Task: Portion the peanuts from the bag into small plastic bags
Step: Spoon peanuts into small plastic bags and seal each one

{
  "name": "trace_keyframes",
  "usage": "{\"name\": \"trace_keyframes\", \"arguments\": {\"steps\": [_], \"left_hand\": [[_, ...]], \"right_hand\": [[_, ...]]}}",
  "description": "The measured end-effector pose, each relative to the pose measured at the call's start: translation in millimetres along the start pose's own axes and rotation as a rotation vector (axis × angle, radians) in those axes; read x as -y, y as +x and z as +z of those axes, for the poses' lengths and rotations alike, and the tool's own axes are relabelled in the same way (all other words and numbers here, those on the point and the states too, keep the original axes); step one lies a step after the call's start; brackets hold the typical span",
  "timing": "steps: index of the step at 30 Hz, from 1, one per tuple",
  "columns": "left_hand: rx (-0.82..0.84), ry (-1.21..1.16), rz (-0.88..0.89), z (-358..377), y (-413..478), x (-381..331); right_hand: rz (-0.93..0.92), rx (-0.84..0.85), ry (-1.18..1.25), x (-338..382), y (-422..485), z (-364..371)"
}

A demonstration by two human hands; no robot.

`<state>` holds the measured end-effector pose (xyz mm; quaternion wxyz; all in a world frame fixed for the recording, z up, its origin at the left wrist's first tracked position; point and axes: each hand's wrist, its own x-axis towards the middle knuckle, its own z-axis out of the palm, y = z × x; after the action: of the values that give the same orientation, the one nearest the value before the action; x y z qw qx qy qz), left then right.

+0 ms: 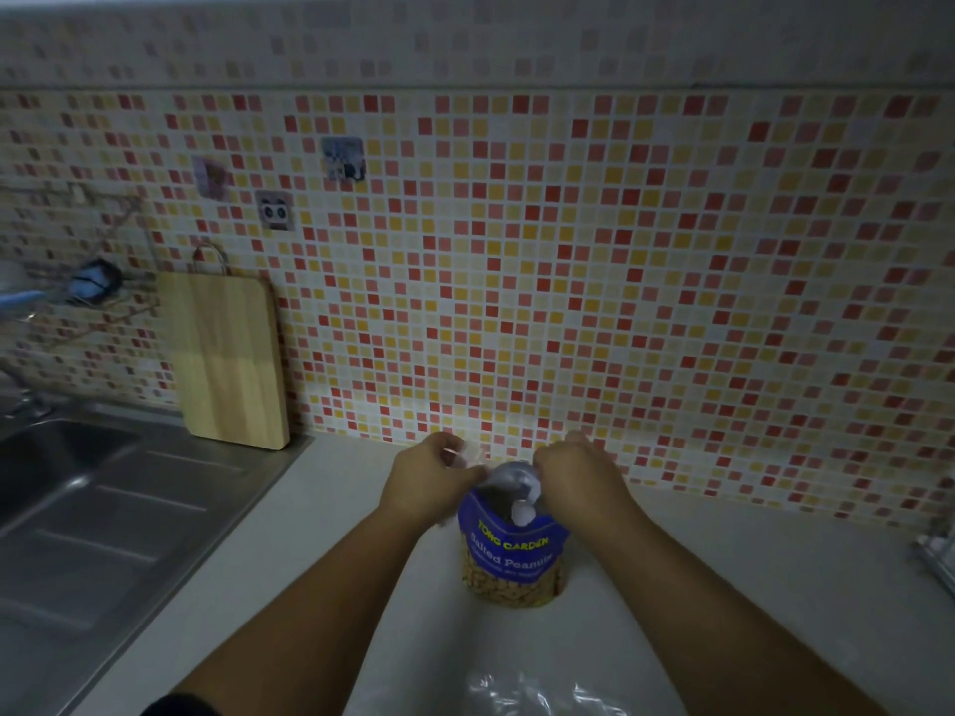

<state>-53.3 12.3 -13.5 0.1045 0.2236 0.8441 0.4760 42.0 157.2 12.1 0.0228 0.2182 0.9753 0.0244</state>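
A blue bag of salted peanuts (511,555) stands upright on the pale counter (723,586), its top open and peanuts showing through the clear lower part. My left hand (429,478) pinches the bag's top edge on the left, with a bit of thin clear plastic showing at the fingers. My right hand (573,472) grips the top edge on the right. A white object (522,511) shows inside the bag's mouth. Small clear plastic bags (542,695) lie on the counter near the bottom edge of the view, between my forearms.
A steel sink with a ribbed drainboard (103,509) fills the left side. A wooden cutting board (227,359) leans against the mosaic tile wall (620,276) behind it. A metal rack (938,555) pokes in at the right edge.
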Motion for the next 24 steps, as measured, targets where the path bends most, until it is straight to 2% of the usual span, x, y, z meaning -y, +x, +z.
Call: {"name": "trace_keyframes", "arguments": {"steps": [3,6,10,14,18,24], "left_hand": [[0.035,0.041,-0.009,4.1,-4.2,5.7],[0.025,0.070,0.015,5.0,-5.0,6.8],[0.044,0.073,0.009,4.2,-4.7,5.4],[0.048,0.080,0.012,2.8,-3.6,6.3],[0.053,0.055,0.002,1.7,-2.0,5.1],[-0.003,-0.005,0.001,-2.3,1.1,6.3]], "right_hand": [[0.098,0.127,0.020,10.1,13.6,18.2],[0.265,0.167,0.251,17.7,17.5,26.6],[0.298,0.214,0.399,16.8,20.5,27.3],[0.295,0.117,0.375,-0.5,16.1,25.8],[0.341,0.262,0.229,-19.6,14.7,18.7],[0.462,0.353,0.248,-32.0,9.7,14.4]]}}
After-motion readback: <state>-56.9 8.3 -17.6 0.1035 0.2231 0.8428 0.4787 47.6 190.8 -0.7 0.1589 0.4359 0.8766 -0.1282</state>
